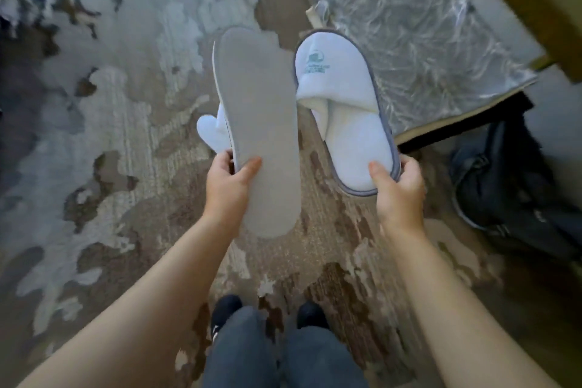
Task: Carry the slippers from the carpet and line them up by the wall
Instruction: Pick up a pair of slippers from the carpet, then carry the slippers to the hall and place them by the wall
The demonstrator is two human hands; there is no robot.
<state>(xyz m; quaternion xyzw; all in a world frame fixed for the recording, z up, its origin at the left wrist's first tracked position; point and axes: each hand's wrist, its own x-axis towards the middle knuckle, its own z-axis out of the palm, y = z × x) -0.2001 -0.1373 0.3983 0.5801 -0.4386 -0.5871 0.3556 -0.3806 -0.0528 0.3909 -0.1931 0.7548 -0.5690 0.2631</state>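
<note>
head view: slippers [343, 110] in hands [226, 186], plastic-wrapped bundle [425, 41] beside dark bag [510, 179]

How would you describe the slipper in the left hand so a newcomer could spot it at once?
Above the patterned carpet, two raised hands each hold a slipper. The left hand grips the left slipper, turned over to show its plain grey sole, unlike the white, logo-up right slipper.
</note>
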